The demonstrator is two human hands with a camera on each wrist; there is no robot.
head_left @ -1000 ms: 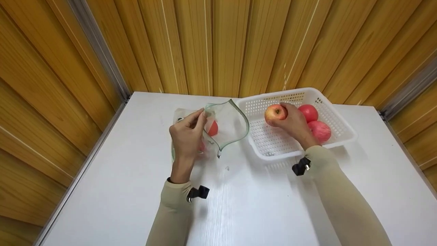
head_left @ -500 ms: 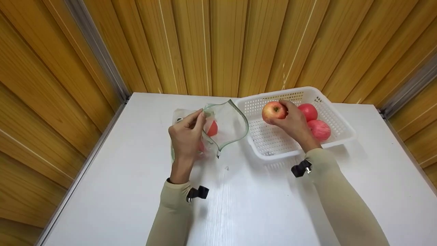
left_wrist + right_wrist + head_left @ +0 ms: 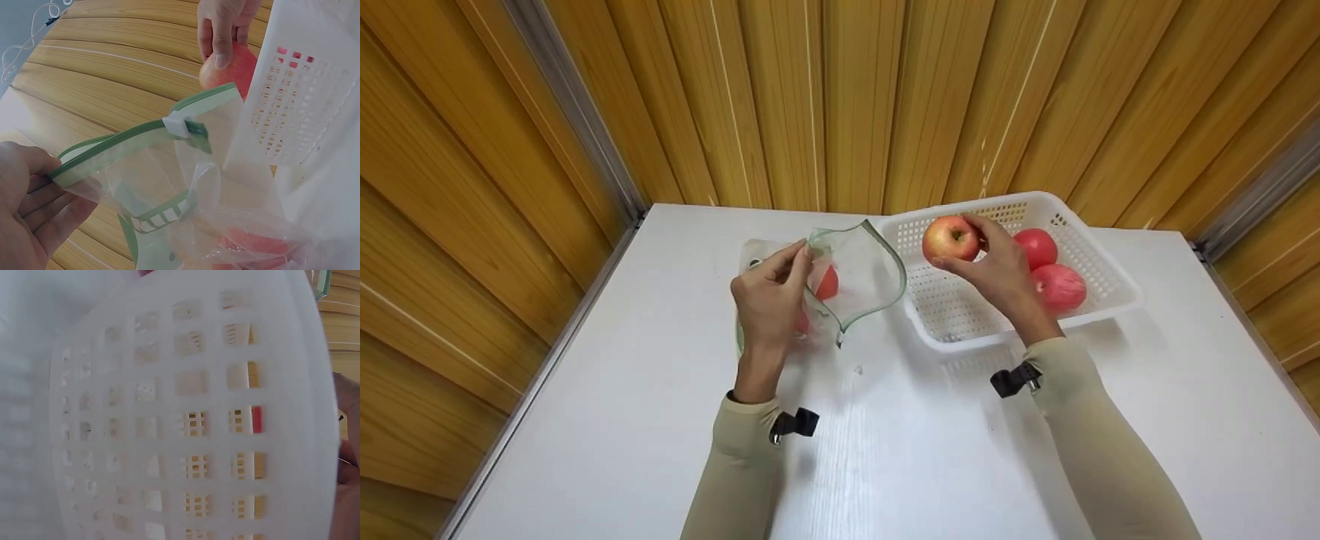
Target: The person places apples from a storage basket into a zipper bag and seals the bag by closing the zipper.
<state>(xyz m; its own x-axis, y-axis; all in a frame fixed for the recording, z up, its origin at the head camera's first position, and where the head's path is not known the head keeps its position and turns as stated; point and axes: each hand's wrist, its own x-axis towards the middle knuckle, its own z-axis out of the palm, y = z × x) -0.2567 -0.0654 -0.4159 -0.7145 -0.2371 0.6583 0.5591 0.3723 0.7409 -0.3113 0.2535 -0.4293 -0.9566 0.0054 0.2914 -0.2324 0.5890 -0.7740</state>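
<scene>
My left hand [image 3: 771, 292] pinches the green-edged rim of a clear zip bag [image 3: 859, 274] between thumb and fingers. The bag's mouth gapes toward the basket, and a white slider [image 3: 177, 125] sits on its zip in the left wrist view. Red fruit [image 3: 256, 244] lies inside the bag, blurred by the plastic. My right hand [image 3: 1001, 270] grips a red-and-yellow apple [image 3: 951, 238], raised over the left part of the white basket [image 3: 960, 346]. In the right wrist view the basket wall [image 3: 169, 399] covers most of the picture and hides the apple.
Two more red fruits, one smooth [image 3: 1037, 247] and one streaked apple [image 3: 1062, 289], rest at the right of the basket. The white table [image 3: 900, 450] runs back to a yellow wood-plank wall [image 3: 855, 97]. Metal posts [image 3: 585, 112] stand at the corners.
My right hand has lifted the apple and carried it left and slightly toward the back, nearer the bag. The left hand and the bag have stayed nearly still.
</scene>
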